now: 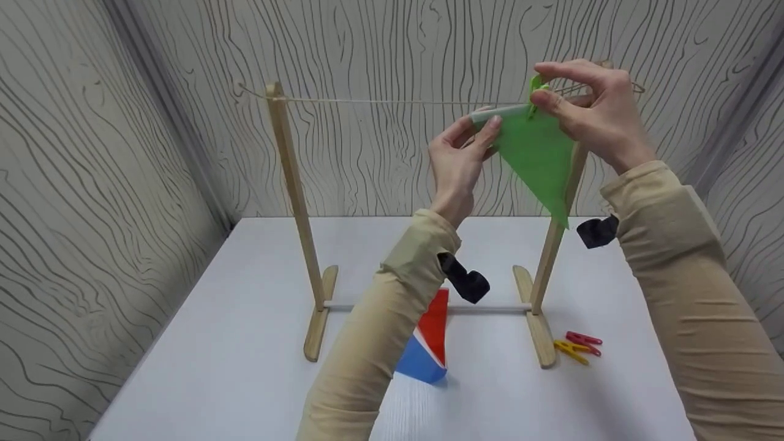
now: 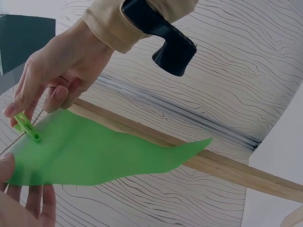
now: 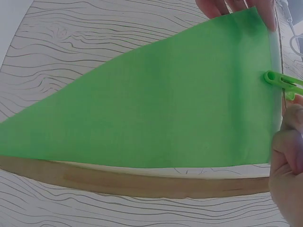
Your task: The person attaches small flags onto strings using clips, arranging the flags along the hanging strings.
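A green triangular pennant (image 1: 536,150) hangs point down at the right end of a string (image 1: 380,101). My left hand (image 1: 459,159) pinches its upper left corner between thumb and fingers. With thumb and forefinger, my right hand (image 1: 603,110) grips a light green clothespin (image 1: 535,95). The clothespin's tips lie over the pennant's white top edge, as the right wrist view also shows on the pennant (image 3: 189,104). In the left wrist view the clothespin (image 2: 27,127) stands between the right fingers at that edge.
A wooden frame with a left post (image 1: 294,196) and right post (image 1: 554,245) carries the string. On the white table (image 1: 202,343) lie a red pennant (image 1: 435,324), a blue one (image 1: 419,361) partly behind my left sleeve, and yellow (image 1: 571,351) and red clothespins (image 1: 585,339) at right.
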`<state>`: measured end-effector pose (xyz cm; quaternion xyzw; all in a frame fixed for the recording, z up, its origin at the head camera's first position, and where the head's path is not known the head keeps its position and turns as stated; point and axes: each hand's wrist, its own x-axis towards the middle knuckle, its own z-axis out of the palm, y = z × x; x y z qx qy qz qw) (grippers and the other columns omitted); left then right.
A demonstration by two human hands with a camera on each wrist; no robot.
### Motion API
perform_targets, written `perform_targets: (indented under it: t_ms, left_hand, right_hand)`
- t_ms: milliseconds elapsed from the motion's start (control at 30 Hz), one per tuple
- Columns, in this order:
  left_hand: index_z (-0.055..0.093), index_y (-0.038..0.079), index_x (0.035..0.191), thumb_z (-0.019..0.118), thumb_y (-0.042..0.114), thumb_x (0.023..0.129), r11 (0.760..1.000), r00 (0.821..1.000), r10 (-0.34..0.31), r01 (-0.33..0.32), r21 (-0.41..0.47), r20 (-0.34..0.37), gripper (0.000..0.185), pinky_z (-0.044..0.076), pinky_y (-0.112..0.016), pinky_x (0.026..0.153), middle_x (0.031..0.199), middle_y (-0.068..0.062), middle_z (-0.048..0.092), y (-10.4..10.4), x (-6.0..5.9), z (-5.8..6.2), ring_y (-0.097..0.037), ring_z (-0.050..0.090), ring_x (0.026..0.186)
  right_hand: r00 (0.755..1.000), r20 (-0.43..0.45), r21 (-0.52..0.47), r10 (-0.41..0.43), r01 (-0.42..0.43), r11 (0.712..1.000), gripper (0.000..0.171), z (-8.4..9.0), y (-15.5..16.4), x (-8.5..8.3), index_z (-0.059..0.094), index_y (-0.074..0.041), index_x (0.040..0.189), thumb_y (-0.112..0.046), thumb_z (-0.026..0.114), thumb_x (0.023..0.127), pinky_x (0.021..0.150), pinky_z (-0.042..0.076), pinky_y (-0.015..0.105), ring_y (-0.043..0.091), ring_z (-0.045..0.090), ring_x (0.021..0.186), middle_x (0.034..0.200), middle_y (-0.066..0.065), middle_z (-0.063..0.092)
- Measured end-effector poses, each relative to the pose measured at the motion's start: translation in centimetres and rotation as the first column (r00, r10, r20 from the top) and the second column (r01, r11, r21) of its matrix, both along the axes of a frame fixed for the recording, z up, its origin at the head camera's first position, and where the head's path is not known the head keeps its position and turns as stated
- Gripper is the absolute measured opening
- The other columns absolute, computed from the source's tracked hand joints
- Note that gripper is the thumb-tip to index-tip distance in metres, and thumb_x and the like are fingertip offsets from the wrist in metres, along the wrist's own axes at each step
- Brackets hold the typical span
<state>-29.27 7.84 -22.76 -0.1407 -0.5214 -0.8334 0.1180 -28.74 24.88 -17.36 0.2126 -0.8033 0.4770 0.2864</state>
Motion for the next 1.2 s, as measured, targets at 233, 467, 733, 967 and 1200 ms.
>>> perform_targets:
  t_ms: [233,467,733,967,1200]
  left_hand:
    - [0.069,0.000,0.123,0.074,0.004,0.089,1.000,1.000,0.009,-0.009,-0.004,-0.009,0.035,0.059,-0.023,0.087,0.123,-0.021,0.070,-0.2,0.0,-0.2,-0.012,0.071,0.097]
    - [0.065,0.003,0.129,0.078,0.009,0.088,0.995,1.000,0.028,-0.028,-0.097,-0.007,0.044,0.052,-0.023,0.101,0.127,-0.015,0.071,-0.8,0.0,-0.7,-0.016,0.069,0.115]
    - [0.061,0.009,0.135,0.079,0.015,0.086,0.958,0.998,0.051,-0.056,-0.282,-0.027,0.052,0.030,-0.034,0.123,0.145,-0.005,0.060,-2.5,0.1,-2.5,-0.016,0.046,0.142]
    - [0.059,0.009,0.138,0.079,0.017,0.087,0.931,0.999,0.048,-0.054,-0.362,-0.024,0.055,0.026,-0.048,0.124,0.147,-0.006,0.056,-3.8,0.7,-4.6,-0.021,0.038,0.147]
    - [0.058,0.012,0.139,0.078,0.021,0.088,0.887,0.997,0.068,-0.070,-0.455,-0.022,0.056,0.026,-0.056,0.123,0.150,-0.006,0.053,-5.4,1.5,-7.8,-0.024,0.034,0.150]
  right_hand:
    - [1.000,0.015,-0.019,0.005,-0.005,1.000,0.041,-0.2,0.0,0.0,0.067,-0.011,0.130,-0.016,0.075,0.090,0.071,0.057,0.011,-0.008,0.070,0.081,0.121,-0.010,0.066]
    - [1.000,-0.008,-0.025,-0.002,0.002,1.000,0.042,-0.5,-0.1,0.0,0.065,-0.013,0.133,-0.015,0.073,0.092,0.067,0.056,0.011,-0.010,0.070,0.081,0.123,-0.011,0.064]
    - [0.995,-0.104,-0.102,-0.006,-0.004,0.995,0.049,-1.4,-0.5,0.4,0.063,-0.011,0.136,-0.009,0.075,0.089,0.056,0.051,0.010,-0.005,0.072,0.072,0.121,-0.015,0.069]
    - [0.961,-0.257,-0.179,-0.105,0.059,0.982,0.047,-3.4,-1.6,0.7,0.063,-0.007,0.135,-0.008,0.075,0.089,0.045,0.042,0.011,-0.005,0.055,0.049,0.119,-0.018,0.069]
    - [0.956,-0.267,-0.260,-0.119,0.048,0.965,0.049,-5.6,-1.9,1.2,0.062,-0.005,0.135,-0.007,0.076,0.088,0.046,0.044,0.010,-0.001,0.063,0.054,0.123,-0.011,0.068]
